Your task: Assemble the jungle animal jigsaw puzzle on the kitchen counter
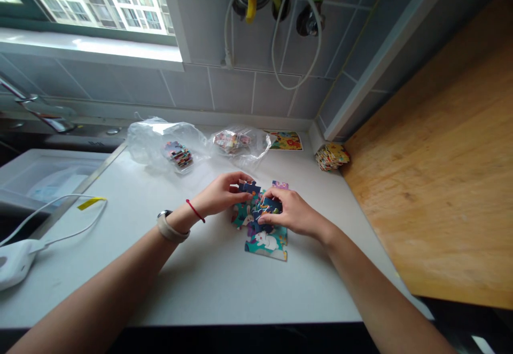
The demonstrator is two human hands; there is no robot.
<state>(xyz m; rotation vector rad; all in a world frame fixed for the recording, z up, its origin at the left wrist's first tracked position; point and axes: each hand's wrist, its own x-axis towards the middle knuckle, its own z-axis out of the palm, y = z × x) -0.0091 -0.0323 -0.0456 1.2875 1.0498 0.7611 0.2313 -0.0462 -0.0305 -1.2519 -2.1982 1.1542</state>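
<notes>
My left hand (226, 194) pinches a dark blue jigsaw piece (251, 187) between thumb and fingers. Close beside it, my right hand (286, 210) is closed on one or more dark blue jigsaw pieces (270, 204); how many I cannot tell. Under and around both hands lie several teal and purple puzzle pieces. One with a white rabbit (267, 242) lies nearest to me, another with a rabbit's head (243, 214) is to the left, and a pink-purple one (280, 185) shows behind my right hand. My hands hide part of this group.
Behind are two clear plastic bags (150, 140) (260, 148) with puzzle pieces inside. A colourful picture card (286, 140) and a stack of pieces (332, 156) stand at the back right. A wooden panel (433, 183) bounds the right; a white cable (76, 231) lies left.
</notes>
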